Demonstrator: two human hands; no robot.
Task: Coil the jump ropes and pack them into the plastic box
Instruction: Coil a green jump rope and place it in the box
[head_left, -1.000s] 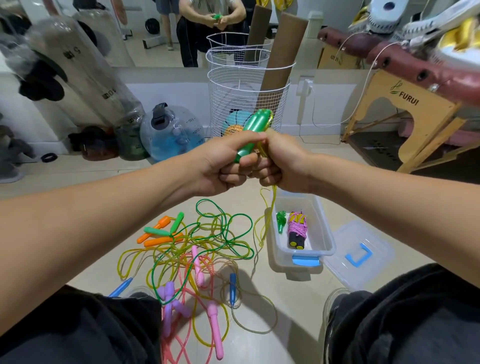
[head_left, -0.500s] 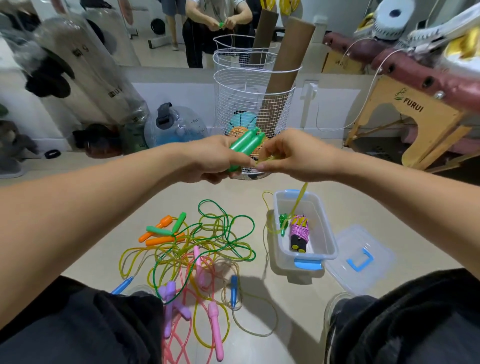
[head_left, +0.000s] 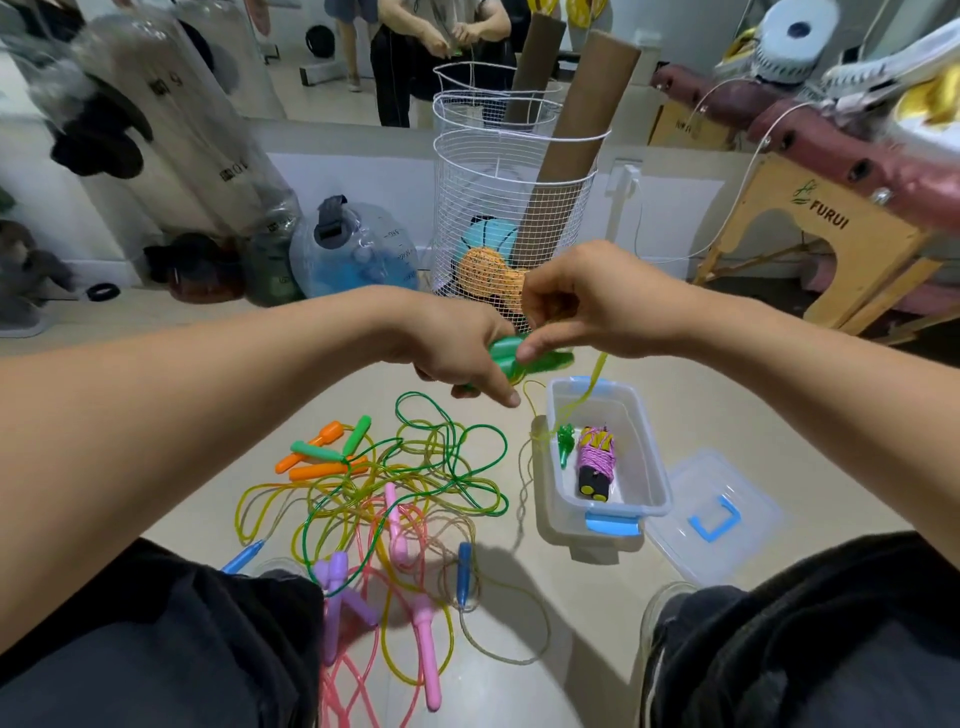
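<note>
Clear plastic box on floor at right, clear lid with blue handle just right of it. Purple-wound rope bundle inside box. Tangled pile of jump ropes left of box. White wire basket far behind, cardboard tube in it.

The left hand hides most of the green handles.

Tangled jump ropes beside open plastic box
</note>
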